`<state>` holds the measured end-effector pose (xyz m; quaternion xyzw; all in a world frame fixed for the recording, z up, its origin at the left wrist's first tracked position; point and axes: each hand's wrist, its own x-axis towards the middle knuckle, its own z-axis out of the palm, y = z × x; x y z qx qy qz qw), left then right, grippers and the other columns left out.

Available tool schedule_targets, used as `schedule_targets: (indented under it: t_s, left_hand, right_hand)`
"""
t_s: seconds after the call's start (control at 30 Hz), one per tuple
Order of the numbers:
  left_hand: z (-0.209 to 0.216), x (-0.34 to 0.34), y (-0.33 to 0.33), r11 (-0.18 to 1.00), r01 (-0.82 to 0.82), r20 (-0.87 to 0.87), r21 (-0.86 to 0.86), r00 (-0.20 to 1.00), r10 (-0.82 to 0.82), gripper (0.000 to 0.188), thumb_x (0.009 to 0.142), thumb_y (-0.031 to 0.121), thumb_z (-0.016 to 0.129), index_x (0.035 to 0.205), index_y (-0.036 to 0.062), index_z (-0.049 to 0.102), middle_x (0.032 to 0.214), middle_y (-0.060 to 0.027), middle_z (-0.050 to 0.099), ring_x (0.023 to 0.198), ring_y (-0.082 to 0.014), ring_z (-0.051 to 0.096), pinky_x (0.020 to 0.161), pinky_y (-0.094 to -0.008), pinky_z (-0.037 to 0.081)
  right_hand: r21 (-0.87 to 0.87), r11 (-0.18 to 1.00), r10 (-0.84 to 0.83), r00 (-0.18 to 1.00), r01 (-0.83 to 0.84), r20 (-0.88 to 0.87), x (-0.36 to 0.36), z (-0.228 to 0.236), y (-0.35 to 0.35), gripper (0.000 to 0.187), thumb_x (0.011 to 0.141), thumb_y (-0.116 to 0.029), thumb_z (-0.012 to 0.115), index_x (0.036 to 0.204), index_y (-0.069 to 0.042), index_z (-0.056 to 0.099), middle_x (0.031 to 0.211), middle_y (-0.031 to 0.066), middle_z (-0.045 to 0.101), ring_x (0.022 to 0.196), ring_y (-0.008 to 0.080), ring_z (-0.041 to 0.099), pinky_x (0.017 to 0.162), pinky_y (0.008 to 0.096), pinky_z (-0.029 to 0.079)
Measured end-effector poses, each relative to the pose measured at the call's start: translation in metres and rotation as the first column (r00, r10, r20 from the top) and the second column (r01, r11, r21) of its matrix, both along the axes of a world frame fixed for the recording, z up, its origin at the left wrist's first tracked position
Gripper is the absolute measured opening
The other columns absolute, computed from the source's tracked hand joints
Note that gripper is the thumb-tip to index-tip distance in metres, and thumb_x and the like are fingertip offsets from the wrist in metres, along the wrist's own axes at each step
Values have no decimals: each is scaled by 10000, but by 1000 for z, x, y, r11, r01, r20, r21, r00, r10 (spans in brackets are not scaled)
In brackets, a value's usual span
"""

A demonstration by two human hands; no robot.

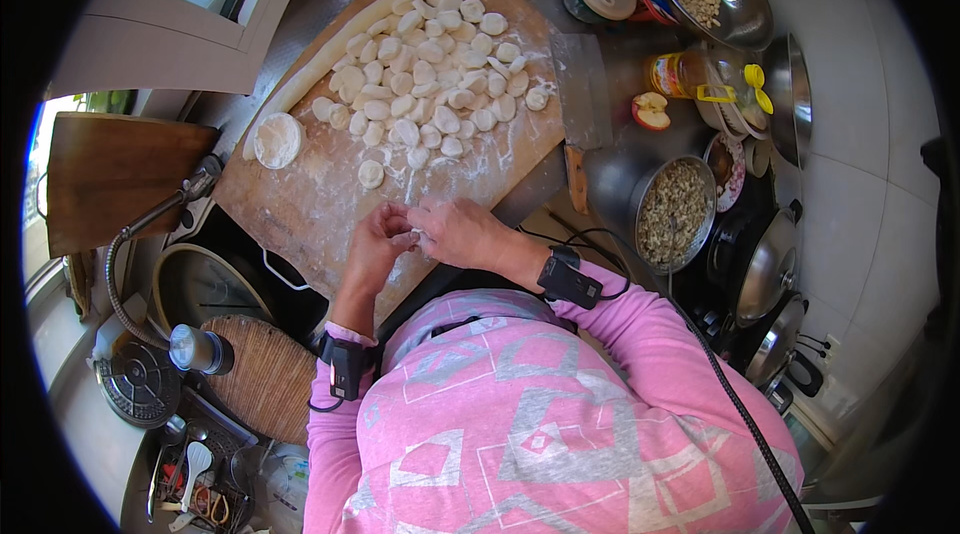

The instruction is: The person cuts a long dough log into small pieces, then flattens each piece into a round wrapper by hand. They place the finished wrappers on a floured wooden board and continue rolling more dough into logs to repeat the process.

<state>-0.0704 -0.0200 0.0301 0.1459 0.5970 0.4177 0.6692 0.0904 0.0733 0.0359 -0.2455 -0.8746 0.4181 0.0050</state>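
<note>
Near the front edge of a floured wooden board (pixel 300 196), my left hand (pixel 376 244) and my right hand (pixel 462 234) meet, fingertips pinched together. Between them shows a bit of white dough (pixel 418 235), mostly hidden by the fingers. Just beyond lies a single dough piece (pixel 371 174). Many small flattened dough pieces (pixel 425 79) are heaped across the far part of the board. A long dough roll (pixel 340 46) runs along its left edge, and a round white disc (pixel 279 140) dusted with flour rests near that roll's close end.
Right of the board lies a cleaver (pixel 583 84) with a wooden handle. Beyond it are a steel bowl of chopped filling (pixel 674 214), a cut apple (pixel 651 111), an oil bottle (pixel 680 76) and a steel basin (pixel 750 19). A sink tap (pixel 205 177) and round wooden board (pixel 255 374) are left.
</note>
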Motion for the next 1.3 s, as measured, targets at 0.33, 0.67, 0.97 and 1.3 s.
schedule_targets:
  t_s: [0.33,0.67,0.97,1.3]
  left_hand:
    - [1,-3,-14,1000,12,48,-22,999,-11,372,818,-74,670,1175,0,594,896,-29,650,806,-134,633,716,-277,517]
    - [-5,-24,-25,995,-96,6,-22,995,97,374,843,-53,670,1204,-8,585,936,-65,679,839,-157,663,736,-290,544]
    - [-3,-18,-24,992,-119,31,-37,992,121,377,850,-55,657,1217,-18,579,952,-79,684,851,-161,664,753,-292,545]
    - [-6,-20,-27,989,-146,25,-35,989,147,367,847,-57,652,1205,-11,585,955,-79,689,849,-168,670,751,-295,545]
  right_hand:
    - [315,663,-585,732,679,-348,39,-9,161,93,799,-80,723,880,-35,712,827,141,673,761,343,652,681,390,522]
    - [506,577,-536,765,641,-358,20,-44,216,110,740,-45,748,781,-52,646,835,139,667,801,347,650,710,443,527]
    - [689,602,-526,850,403,-37,22,-53,210,75,803,-132,682,787,-74,727,842,144,664,845,352,641,770,463,522]
    - [638,559,-547,814,529,-195,23,-48,195,102,795,-88,642,765,-97,739,865,98,654,947,330,601,820,446,490]
